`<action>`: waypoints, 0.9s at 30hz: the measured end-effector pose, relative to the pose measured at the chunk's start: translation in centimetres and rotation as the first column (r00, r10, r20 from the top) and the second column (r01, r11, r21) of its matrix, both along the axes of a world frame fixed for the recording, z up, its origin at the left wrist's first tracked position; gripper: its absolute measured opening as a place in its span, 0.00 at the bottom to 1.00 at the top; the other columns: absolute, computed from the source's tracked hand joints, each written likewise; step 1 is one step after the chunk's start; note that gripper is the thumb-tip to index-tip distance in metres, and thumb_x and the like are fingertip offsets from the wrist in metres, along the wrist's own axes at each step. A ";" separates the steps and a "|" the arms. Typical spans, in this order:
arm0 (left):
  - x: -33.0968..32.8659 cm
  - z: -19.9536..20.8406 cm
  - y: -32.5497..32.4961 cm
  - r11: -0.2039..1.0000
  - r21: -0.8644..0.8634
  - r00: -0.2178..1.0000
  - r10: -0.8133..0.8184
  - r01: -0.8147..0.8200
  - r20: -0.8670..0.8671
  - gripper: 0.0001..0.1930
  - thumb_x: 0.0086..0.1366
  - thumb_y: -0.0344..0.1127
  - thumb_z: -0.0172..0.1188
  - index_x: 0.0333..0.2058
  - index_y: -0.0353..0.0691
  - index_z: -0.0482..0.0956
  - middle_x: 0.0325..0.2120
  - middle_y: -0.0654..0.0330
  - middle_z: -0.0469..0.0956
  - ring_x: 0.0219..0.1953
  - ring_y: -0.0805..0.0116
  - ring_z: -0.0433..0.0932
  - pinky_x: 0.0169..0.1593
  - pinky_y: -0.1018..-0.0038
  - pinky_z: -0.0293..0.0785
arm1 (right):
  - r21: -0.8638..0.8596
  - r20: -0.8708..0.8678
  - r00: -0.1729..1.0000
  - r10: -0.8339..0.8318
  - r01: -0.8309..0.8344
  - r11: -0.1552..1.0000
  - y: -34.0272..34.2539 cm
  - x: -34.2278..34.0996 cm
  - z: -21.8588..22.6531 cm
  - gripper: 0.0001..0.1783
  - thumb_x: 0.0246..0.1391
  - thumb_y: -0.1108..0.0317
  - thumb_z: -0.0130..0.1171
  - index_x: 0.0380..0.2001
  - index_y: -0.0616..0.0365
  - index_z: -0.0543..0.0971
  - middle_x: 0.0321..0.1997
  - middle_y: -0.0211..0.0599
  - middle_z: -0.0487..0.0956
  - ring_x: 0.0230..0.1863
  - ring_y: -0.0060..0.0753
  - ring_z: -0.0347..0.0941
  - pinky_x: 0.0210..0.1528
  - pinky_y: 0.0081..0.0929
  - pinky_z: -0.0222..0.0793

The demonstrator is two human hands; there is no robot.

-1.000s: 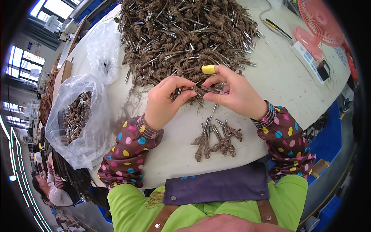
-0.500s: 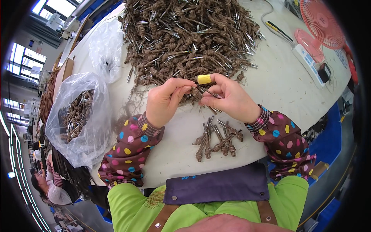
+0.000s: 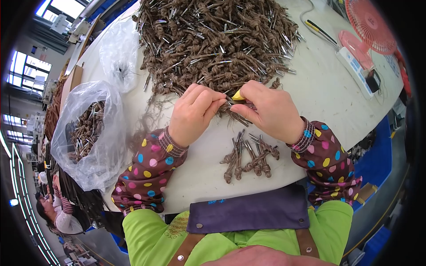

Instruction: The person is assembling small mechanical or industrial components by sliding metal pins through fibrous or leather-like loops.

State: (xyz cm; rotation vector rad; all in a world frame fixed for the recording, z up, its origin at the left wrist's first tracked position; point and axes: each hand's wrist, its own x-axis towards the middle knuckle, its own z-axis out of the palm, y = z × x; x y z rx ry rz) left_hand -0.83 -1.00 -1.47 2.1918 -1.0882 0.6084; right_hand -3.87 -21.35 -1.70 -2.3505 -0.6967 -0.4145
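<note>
My left hand (image 3: 195,113) is closed in a pinch over the near edge of a large pile of knotted brown cords (image 3: 217,48) with silver metal tips. It grips a knotted brown cord, mostly hidden by the fingertips. Close beside it, my right hand (image 3: 270,111) is closed around a slim, dark metal tool (image 3: 245,105) whose kind I cannot make out. The tool's end meets the left fingertips. Yellow tape (image 3: 238,95) wraps the right index finger. Several knotted cords with metal tips (image 3: 250,159) lie in a small group on the table nearer to me.
To the left, a clear plastic bag (image 3: 115,150) holds more knotted cords; another clear bag (image 3: 120,48) lies behind it. A pink fan (image 3: 370,26), a white power strip (image 3: 355,71) and a yellow-black pen-like tool (image 3: 321,32) are at the far right. Another person (image 3: 62,213) sits at far left.
My right hand has rolled over and its fingers have closed in, with the yellow-taped finger now tilted down. My left hand's fingers have curled more. The cord group stays in place.
</note>
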 end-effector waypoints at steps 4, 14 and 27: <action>-0.1 0.0 -0.1 1.000 0.022 1.000 -0.008 0.008 -0.002 0.07 0.52 0.26 0.64 0.29 0.37 0.76 0.25 0.60 0.74 0.28 0.62 0.72 0.31 0.70 0.70 | -0.030 0.031 1.000 -0.002 0.003 1.000 0.2 -0.1 -0.2 0.12 0.50 0.60 0.61 0.28 0.56 0.72 0.27 0.33 0.71 0.25 0.39 0.71 0.23 0.30 0.65; -0.4 -0.3 -0.2 0.999 0.029 1.000 -0.019 0.020 -0.021 0.06 0.52 0.26 0.64 0.29 0.38 0.76 0.24 0.60 0.74 0.28 0.62 0.73 0.31 0.70 0.71 | -0.159 0.107 0.994 -0.005 0.022 0.987 0.4 -0.6 0.7 0.12 0.48 0.61 0.62 0.26 0.55 0.71 0.26 0.31 0.71 0.23 0.38 0.71 0.22 0.30 0.64; 1.0 -1.3 1.2 0.898 -0.309 0.815 0.088 -0.315 -0.573 0.07 0.65 0.32 0.56 0.34 0.32 0.75 0.23 0.63 0.75 0.26 0.80 0.71 0.31 0.82 0.68 | 0.542 -0.527 0.809 0.260 0.085 0.836 0.2 0.7 -1.2 0.20 0.48 0.58 0.66 0.38 0.63 0.75 0.29 0.29 0.76 0.25 0.15 0.68 0.30 0.16 0.65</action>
